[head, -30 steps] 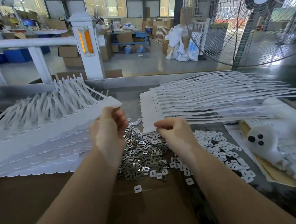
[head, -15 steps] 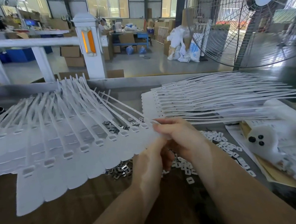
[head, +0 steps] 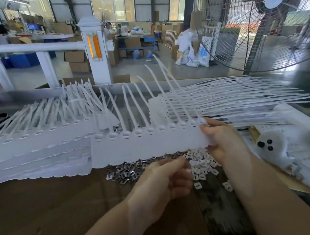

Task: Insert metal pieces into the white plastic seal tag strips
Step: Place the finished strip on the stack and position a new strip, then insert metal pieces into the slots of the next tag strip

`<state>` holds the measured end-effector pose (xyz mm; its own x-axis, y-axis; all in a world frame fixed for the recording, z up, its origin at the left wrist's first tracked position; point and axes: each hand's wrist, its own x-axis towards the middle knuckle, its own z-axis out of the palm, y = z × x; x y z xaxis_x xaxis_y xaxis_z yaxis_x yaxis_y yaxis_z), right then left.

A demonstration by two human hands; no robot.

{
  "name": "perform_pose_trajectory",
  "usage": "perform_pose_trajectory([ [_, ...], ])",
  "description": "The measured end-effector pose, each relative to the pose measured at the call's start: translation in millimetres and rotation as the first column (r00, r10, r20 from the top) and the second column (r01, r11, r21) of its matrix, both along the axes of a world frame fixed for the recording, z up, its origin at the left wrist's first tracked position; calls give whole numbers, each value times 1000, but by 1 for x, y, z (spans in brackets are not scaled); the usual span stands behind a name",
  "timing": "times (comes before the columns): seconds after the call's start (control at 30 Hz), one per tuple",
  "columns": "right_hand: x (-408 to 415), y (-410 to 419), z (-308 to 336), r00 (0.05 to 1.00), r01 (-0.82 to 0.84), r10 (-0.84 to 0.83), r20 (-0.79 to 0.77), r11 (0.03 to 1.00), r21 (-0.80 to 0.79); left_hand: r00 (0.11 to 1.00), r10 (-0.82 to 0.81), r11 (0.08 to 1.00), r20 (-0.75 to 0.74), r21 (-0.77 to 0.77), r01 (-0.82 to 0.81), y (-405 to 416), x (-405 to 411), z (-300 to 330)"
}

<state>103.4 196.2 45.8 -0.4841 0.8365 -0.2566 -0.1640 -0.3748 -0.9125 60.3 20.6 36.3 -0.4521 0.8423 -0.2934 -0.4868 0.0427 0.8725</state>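
Observation:
I hold one white seal tag strip (head: 147, 146) level above the bench, its thin tails pointing up and away. My right hand (head: 222, 139) pinches the strip's right end. Just below the strip's lower edge is my left hand (head: 162, 183), apart from it, with thumb and forefinger brought together and the other fingers curled; motion blur hides whether it holds anything. A heap of small square metal pieces (head: 127, 171) lies under the strip. Small white plastic squares (head: 202, 165) lie beside that heap, between my hands.
A stack of tag strips (head: 36, 151) fills the left of the brown cardboard surface (head: 46, 213), and another stack (head: 224, 99) fans out at the back right. A white plush toy (head: 285, 146) lies at the right. A large fan (head: 266, 21) stands behind the bench.
The strip came off the left stack, turned over and moved right. My left hand let go of it and dropped below its edge. My right hand now grips its right end.

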Motion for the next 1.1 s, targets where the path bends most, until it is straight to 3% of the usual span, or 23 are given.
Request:
perform_pose_trajectory([
  [0.07, 6, 6, -4, 998, 44, -44, 37, 999, 16, 966, -175, 983, -192, -93, 160, -8, 2, 3],
  [0.1, 9, 8, -5, 997, 60, -62, 56, 998, 23, 939, -186, 980, -289, -127, 155, -10, 3, 4],
  [0.2, 18, 12, -9, 988, 115, -118, 102, 993, 35, 807, -2, 991, -590, -112, -79, -12, -3, 6],
  [0.23, 21, 13, -10, 983, 134, -138, 120, 990, 40, 721, 90, 983, -687, -57, -177, -12, -8, 4],
  [0.33, 28, 16, -11, 973, 168, -173, 153, 985, 47, 314, 241, 930, -918, 127, -344, -13, -23, -2],
  [0.4, 31, 16, -11, 967, 182, -191, 166, 981, 65, 107, 188, 913, -976, 133, -386, -11, -34, -6],
  [0.43, 31, 15, -10, 964, 186, -197, 177, 979, 79, 55, 97, 912, -994, 67, -404, -9, -39, -9],
  [0.53, 29, 11, -12, 952, 158, -189, 241, 977, 142, 58, -241, 882, -969, -244, -403, -2, -58, -20],
  [0.63, 32, 6, -12, 918, 77, -181, 354, 954, 290, 115, -364, 844, -924, -380, -378, -1, -65, -27],
  [0.83, 31, -1, -13, 784, -180, -280, 554, 752, 634, 52, -342, 841, -938, -331, -428, -2, -66, -24],
  [0.97, 25, 4, -20, 662, -337, -366, 654, 634, 696, 68, -376, 816, -924, -365, -448, 3, -69, -21],
  [1.1, 21, 7, -26, 604, -395, -411, 682, 589, 705, 56, -364, 815, -930, -347, -464, 4, -69, -23],
])
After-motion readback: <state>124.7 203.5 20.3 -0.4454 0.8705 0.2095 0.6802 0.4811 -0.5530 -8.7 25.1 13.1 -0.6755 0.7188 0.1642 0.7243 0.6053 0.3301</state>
